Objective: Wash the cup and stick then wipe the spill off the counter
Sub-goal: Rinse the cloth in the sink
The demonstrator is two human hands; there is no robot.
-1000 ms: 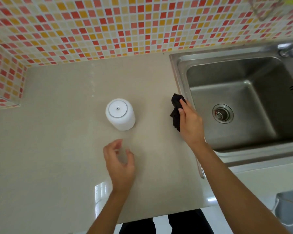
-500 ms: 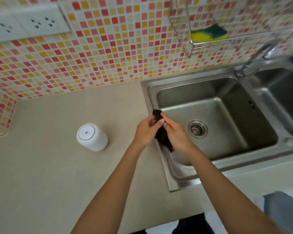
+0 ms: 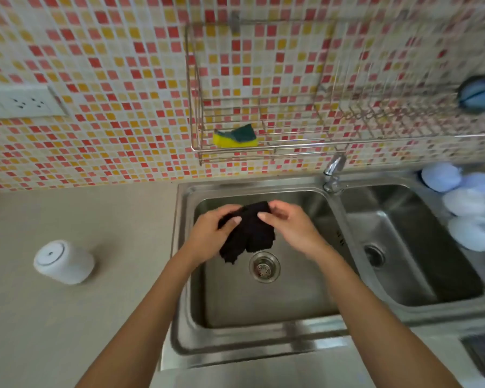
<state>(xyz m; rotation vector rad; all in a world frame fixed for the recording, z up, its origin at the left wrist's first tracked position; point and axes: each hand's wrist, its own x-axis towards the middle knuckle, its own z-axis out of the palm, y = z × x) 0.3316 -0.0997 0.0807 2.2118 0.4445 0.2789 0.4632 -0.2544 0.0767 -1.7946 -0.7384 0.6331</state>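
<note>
Both hands are out over the left basin of the steel sink (image 3: 185, 275), and between them hangs a black cloth (image 3: 248, 232). The left hand (image 3: 210, 233) has its fingers curled round the cloth's left edge, thumb pressed on the front of it. The right hand (image 3: 288, 224) pinches the top right corner, fingers bent over the fabric. The cloth droops in loose folds, its lower end dangling just above the drain strainer (image 3: 264, 266); whether it touches the basin floor, I cannot tell.

Off to the left, well apart from the hands, the white cup (image 3: 63, 261) stands upside down on the beige desk (image 3: 81, 317), base up, with a faint shadow beside it. The stick does not show anywhere in this view.

Around the sink: the tap (image 3: 333, 170) rises from the back rim, right on the divider between the two basins, behind and to the right of the cloth. The right basin (image 3: 417, 247) has its own drain. Above the tap a wire rack (image 3: 263, 148) is fixed to the mosaic tile wall (image 3: 109, 65), and a yellow-and-green sponge (image 3: 235, 135) lies in its left corner. Further right the rack carries a blurred blue thing I cannot make out. Pale blue and white round things (image 3: 465, 208), also blurred, crowd the far right edge beside the right basin. A white wall socket (image 3: 23, 102) sits on the tiles at far left.
</note>
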